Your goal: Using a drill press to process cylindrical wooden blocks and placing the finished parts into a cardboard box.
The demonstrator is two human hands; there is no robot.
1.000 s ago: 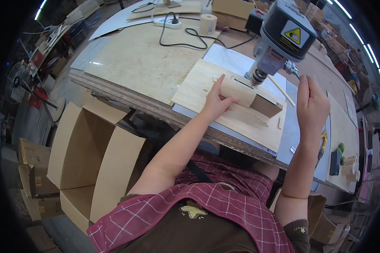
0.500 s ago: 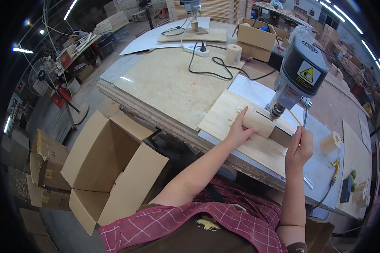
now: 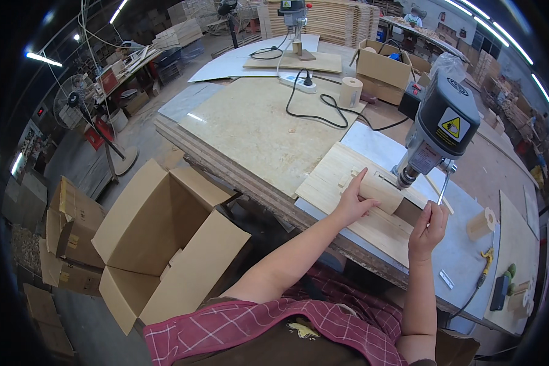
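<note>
My left hand grips a pale wooden cylinder lying on its side, thumb on the near side and fingers at its left end. The cylinder rests on a light wooden board beneath the chuck of a grey drill press. My right hand is closed around the end of the drill press's metal lever. Whether the drill bit touches the wood cannot be made out.
Another wooden cylinder stands right of the press, near a yellow air gun. A third cylinder is beside a black cord farther back. An open cardboard box stands at the table's left front. A second drill press is behind.
The whole view has shifted a little, so the table sits lower and further right. My right hand has moved slightly left with the lever. My left hand keeps its hold on the cylinder.
</note>
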